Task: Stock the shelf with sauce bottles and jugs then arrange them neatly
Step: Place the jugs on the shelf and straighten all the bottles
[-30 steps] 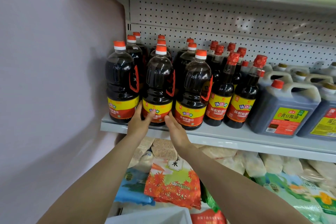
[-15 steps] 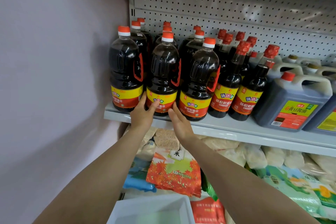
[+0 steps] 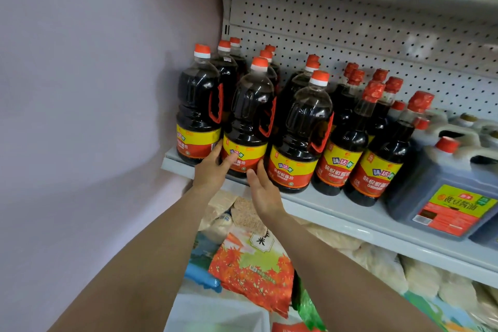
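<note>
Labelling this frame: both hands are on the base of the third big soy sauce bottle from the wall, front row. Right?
Not the third. The head view shows the left hand and right hand flanking the base of the second big bottle from the wall, front row, with straight fingers at its label. The third big bottle stands untouched to its right.

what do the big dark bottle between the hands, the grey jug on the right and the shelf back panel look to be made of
Big bottle: likely clear glossy plastic, with sharp highlights, a moulded red handle and a paper or film label. Grey jug: apparently matte, translucent plastic, dark liquid showing dimly. Back panel: probably painted metal pegboard, with regular holes.
</note>
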A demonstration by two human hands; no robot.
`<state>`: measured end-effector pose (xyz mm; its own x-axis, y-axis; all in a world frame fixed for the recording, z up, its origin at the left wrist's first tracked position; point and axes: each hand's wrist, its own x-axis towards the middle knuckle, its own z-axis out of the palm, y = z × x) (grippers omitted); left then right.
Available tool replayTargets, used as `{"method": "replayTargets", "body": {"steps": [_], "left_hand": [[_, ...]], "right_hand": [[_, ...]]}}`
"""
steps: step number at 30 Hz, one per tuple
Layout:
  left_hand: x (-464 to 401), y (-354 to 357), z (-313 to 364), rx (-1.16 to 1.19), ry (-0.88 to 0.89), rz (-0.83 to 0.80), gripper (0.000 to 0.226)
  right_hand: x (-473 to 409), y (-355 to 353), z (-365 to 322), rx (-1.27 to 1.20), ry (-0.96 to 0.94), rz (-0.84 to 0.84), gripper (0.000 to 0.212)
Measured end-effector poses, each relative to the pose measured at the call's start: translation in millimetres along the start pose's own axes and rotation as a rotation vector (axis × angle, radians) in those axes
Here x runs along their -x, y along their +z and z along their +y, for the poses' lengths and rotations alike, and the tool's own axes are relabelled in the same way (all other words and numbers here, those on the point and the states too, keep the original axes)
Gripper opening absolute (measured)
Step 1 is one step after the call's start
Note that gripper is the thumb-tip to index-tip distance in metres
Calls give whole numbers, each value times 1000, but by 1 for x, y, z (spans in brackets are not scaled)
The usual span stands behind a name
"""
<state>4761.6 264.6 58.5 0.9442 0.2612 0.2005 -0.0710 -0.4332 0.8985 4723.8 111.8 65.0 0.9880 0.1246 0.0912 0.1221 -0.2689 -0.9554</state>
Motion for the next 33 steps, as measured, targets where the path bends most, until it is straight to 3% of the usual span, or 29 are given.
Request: {"method": "replayTargets", "body": {"steps": [3,8,12,15,20,24,33], "left_hand": [[7,0,3,41,-3,-7,62],[21,-11,4,113,-22,-48,52],[23,-48,-19,186,-99,261,34],[8,-84,-30,232,-145,337,54],[-23,-118,-38,224,-104,66,84],[-42,-116,-38,323,45,-148,69],[-54,-113,-55,343,154,-198,73]], "right_hand": [[0,-1,5,13,-49,3,60],[1,-7,0,-88,33,56,55],[12,10,-6,-68,37,181,43],[17,38,-17,-92,22,167,36],[1,80,-45,-149,79,17,53],[-15,106,-48,-201,128,17,63],[-29,138,-45,-191,54,109,52]]}}
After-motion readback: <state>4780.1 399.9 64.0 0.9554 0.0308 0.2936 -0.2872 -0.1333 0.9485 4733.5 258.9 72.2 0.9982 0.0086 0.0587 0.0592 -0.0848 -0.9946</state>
